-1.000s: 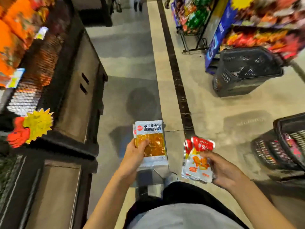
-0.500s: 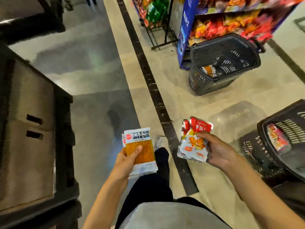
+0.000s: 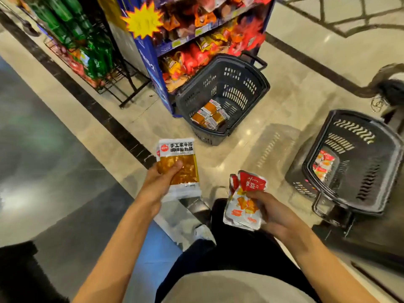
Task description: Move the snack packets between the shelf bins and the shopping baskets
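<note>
Two small stacks of snack packets are riding in our hands above the shop floor.

- Item one: our left hand (image 3: 161,182) is gripping the amber packets (image 3: 181,169). The thumb is pressing across the front face and the fingers are curling behind. At least two packets are lying one over the other.
- Item two: our right hand (image 3: 273,212) is clutching the red-and-white packets (image 3: 244,202) as a loose fan, with the tops splaying apart.
- Item three: the far basket (image 3: 218,84) is sitting against the foot of the snack shelf (image 3: 196,51) and holding matching amber packets (image 3: 209,114).
- Item four: the right basket (image 3: 371,171), nearer to us, is holding matching red-and-white packets (image 3: 323,165).

Risks we are noting:

- The fanned right-hand stack is looking likelier to shed a packet. The glossy film is probably sliding easily, and the grip is catching one side only.
- The left-hand stack is depending on a single thumb, so any loosening is risking the back packet slipping out.
- Both baskets are standing apart from us. Tossing from here is risking a miss onto the floor or a bounce off a rim.
- Sorting is also at stake. Each kind is seeming to have its own basket, so a drop into the wrong one is risking a mix-up.

We are judging a closer approach safer before letting go.
</note>
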Motion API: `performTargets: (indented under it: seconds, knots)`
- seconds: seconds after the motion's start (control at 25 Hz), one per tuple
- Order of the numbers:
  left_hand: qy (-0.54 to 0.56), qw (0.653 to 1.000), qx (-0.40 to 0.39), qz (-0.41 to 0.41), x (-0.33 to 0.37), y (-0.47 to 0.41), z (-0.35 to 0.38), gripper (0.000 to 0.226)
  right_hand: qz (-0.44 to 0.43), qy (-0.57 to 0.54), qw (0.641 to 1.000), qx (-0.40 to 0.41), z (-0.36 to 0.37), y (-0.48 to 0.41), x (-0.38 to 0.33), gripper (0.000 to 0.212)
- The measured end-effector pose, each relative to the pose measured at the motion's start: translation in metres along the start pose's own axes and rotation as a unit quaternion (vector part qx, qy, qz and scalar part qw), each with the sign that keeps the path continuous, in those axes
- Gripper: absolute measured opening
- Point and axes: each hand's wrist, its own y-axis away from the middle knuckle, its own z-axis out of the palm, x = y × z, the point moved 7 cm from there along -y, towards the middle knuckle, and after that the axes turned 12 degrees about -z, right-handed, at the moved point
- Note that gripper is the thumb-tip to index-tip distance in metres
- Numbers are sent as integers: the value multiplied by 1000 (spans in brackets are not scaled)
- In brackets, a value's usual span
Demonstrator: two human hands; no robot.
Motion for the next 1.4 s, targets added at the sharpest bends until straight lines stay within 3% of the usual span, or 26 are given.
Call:
performTargets:
  seconds: [0.04,0.08,0.12,0.2,0.24,0.4,0.52,0.68,0.96,1.12,1.24,1.4]
  knots:
    - [-10,1000,4,-8,16,-16,8,22,-5,-6,1000,12,0,-17,-11,86]
    - [-20,1000,10,-17,32,-36,17,23,-8,-7,1000,14,4,-38,-25,93]
    - [-22,999,16,-26,46,-56,27,19,-9,-12,1000,15,8,-60,-42,81]
    - [-7,998,36,-56,68,-90,41,10,-11,-26,999,44,19,-101,-78,21]
    - [-10,996,46,-70,79,-103,47,10,-6,-25,998,60,25,-118,-94,6]
    - [-39,995,51,-82,146,-163,80,32,4,-11,998,70,52,-202,-162,27]
    - [-77,992,49,-92,190,-208,101,35,3,-5,997,80,64,-254,-203,12]
    - [-184,975,50,-110,235,-292,121,31,-12,-29,992,120,61,-321,-226,14]
    - [-365,917,-45,-152,238,-501,158,13,-52,-144,958,244,20,-467,-179,11]
    - [-434,882,-75,-167,179,-639,178,34,-55,-146,940,303,-19,-564,-127,20]
    - [-458,877,-56,-135,136,-722,181,41,-60,-155,937,307,-49,-623,-88,15]
    - [-500,852,-21,-151,84,-794,151,63,-21,-161,942,295,-78,-669,-33,12]
